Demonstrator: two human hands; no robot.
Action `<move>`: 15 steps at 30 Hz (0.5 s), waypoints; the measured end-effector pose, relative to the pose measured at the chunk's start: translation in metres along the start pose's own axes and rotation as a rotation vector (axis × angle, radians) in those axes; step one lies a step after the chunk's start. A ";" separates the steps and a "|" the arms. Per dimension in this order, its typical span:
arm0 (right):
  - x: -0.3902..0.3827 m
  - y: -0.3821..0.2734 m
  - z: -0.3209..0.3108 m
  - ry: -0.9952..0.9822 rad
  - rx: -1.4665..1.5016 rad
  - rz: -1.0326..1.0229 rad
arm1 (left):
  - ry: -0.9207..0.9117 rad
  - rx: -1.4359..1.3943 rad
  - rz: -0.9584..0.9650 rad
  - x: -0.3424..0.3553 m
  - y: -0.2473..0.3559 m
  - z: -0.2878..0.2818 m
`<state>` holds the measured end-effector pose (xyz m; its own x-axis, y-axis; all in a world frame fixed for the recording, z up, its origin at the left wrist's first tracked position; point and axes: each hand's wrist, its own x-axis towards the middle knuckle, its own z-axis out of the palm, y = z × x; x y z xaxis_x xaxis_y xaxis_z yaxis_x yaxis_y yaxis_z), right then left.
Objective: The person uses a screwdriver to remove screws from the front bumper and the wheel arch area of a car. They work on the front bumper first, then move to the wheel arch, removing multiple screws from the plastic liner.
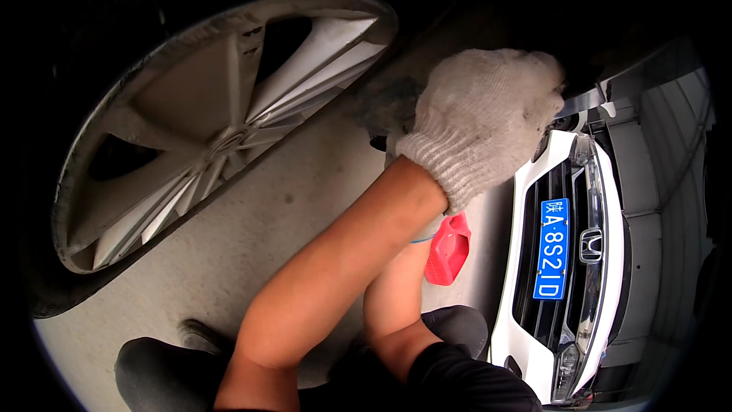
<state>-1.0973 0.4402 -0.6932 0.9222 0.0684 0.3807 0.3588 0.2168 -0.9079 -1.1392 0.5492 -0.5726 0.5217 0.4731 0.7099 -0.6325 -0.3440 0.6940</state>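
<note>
My left hand [488,114], in an off-white knitted glove, is raised under the dark car body beside an alloy wheel [229,137]. Its fingers curl at the glove's far right, next to a silver metal piece [587,101]; what they hold is hidden. Behind it, my right hand [393,149], also gloved, is almost wholly covered, so its fingers do not show. My left forearm crosses in front of the right one. Just beyond the right wrist, a red plastic container [450,252] lies low by the floor.
A white car's front [511,282], with dark grille and blue plate, stands sideways in view on the right. My bent knees [152,370] are at the bottom, over a grey concrete floor [282,206]. The dark tyre and bodywork fill the upper left.
</note>
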 end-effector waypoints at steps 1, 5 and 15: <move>0.001 -0.001 0.000 -0.001 0.000 0.000 | -0.006 -0.002 0.000 0.000 0.000 0.000; 0.003 0.000 0.005 -0.006 0.002 -0.003 | 0.013 -0.007 0.010 0.000 -0.001 -0.003; 0.005 -0.002 0.008 -0.012 0.077 0.008 | 0.175 -0.147 -0.016 0.000 0.011 -0.004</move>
<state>-1.0940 0.4483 -0.6881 0.9232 0.0819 0.3755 0.3383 0.2906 -0.8950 -1.1484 0.5489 -0.5654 0.4330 0.6159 0.6582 -0.7079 -0.2197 0.6713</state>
